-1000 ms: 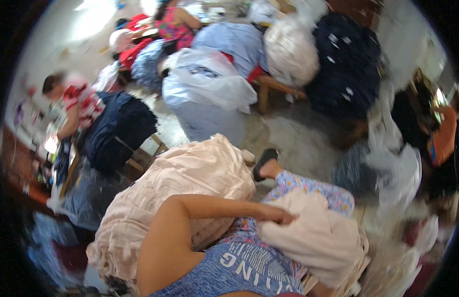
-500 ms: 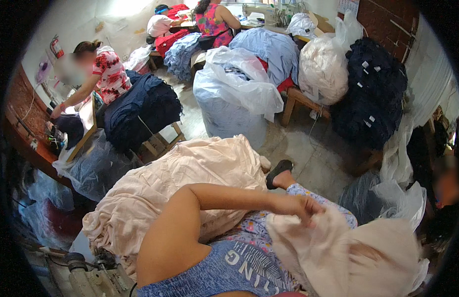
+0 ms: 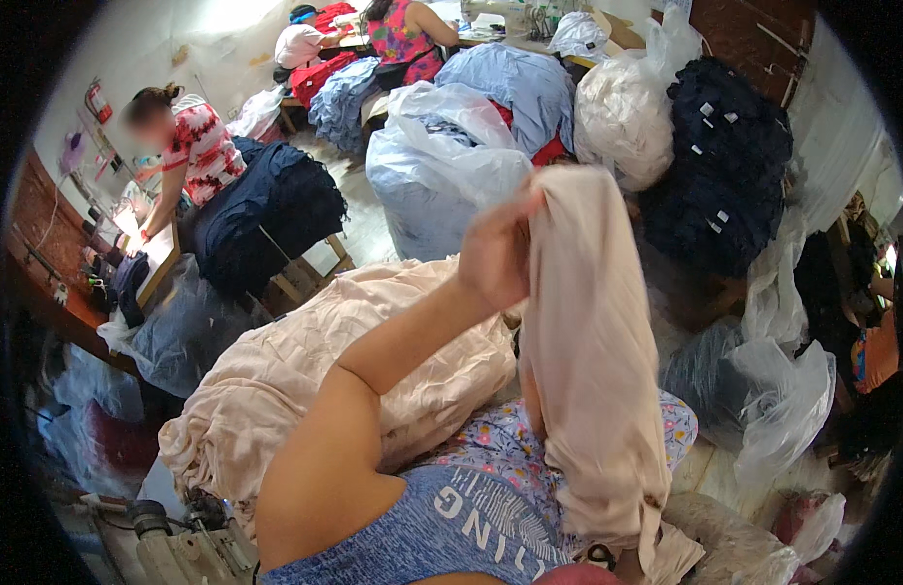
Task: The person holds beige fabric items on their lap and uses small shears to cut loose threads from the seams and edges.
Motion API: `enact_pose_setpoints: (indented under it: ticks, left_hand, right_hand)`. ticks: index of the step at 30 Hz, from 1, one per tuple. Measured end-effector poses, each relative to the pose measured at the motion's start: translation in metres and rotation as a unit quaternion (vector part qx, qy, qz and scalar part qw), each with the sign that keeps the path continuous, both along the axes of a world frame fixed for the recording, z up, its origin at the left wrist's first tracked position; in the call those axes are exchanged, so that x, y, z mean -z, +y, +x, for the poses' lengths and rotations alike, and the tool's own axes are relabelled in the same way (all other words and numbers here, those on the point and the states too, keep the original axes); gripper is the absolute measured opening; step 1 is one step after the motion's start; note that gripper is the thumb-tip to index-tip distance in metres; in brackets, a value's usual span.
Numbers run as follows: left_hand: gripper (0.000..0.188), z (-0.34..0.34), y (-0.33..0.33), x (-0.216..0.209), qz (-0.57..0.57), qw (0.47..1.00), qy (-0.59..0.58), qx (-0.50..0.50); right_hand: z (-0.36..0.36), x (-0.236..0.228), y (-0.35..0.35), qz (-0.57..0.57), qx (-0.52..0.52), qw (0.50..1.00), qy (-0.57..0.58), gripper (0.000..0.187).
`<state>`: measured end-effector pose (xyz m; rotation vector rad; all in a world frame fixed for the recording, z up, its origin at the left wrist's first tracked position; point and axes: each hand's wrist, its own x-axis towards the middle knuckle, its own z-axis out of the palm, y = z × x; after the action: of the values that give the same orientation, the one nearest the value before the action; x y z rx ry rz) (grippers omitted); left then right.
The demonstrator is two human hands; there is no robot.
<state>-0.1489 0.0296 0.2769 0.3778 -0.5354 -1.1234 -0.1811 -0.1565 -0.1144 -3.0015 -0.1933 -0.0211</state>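
My left hand (image 3: pixel 492 261) is raised in front of me and shut on the top edge of a pale pink garment (image 3: pixel 593 370). The garment hangs down from it over my lap and my flowered trousers (image 3: pixel 490 444). My left arm reaches up from the lower left, across a big heap of the same pale pink cloth (image 3: pixel 305 370) lying just left of my knees. My right hand is not visible; it may be behind the hanging garment.
A clear plastic sack of blue cloth (image 3: pixel 441 166), a white sack (image 3: pixel 622 117) and dark navy bundles (image 3: pixel 729 166) stand ahead. A navy pile (image 3: pixel 276 210) rests on a wooden stool. One person (image 3: pixel 203 146) works at a left table, another person (image 3: pixel 403 34) at the back. Machine parts (image 3: pixel 178 546) sit lower left.
My left hand has lifted the pink garment from my lap up to about face height, so it now hangs full length. My view has tilted a little.
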Motion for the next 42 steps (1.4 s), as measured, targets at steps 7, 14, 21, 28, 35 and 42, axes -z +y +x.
enact_pose_setpoints:
  ticks: [7,14,21,28,35,42]
  left_hand:
    - [0.040,-0.023,0.008,0.170,0.400,0.882,-0.071,0.238]
    - [0.053,-0.011,-0.005,0.113,0.363,0.907,-0.030,0.213]
    - [0.046,0.007,0.017,0.094,0.285,0.891,-0.283,0.213]
    - [0.043,0.067,0.025,0.050,0.164,0.971,-0.175,0.018]
    - [0.062,0.059,0.052,0.025,0.162,0.863,-0.466,-0.105]
    - [0.053,0.010,0.060,0.108,0.527,0.824,-0.059,0.201]
  right_hand:
    - [-0.007,0.001,-0.015,0.018,0.030,0.999,0.015,0.015]
    - [-0.003,-0.004,-0.005,0.047,0.030,0.998,0.021,0.018]
    - [0.010,-0.005,0.012,0.054,0.008,0.998,0.030,0.022]
    - [0.002,-0.007,0.003,0.057,0.021,0.997,0.044,0.026]
    - [0.004,-0.005,0.006,0.065,0.023,0.996,0.050,0.030]
    - [0.003,-0.006,0.015,0.068,0.030,0.996,0.057,0.035]
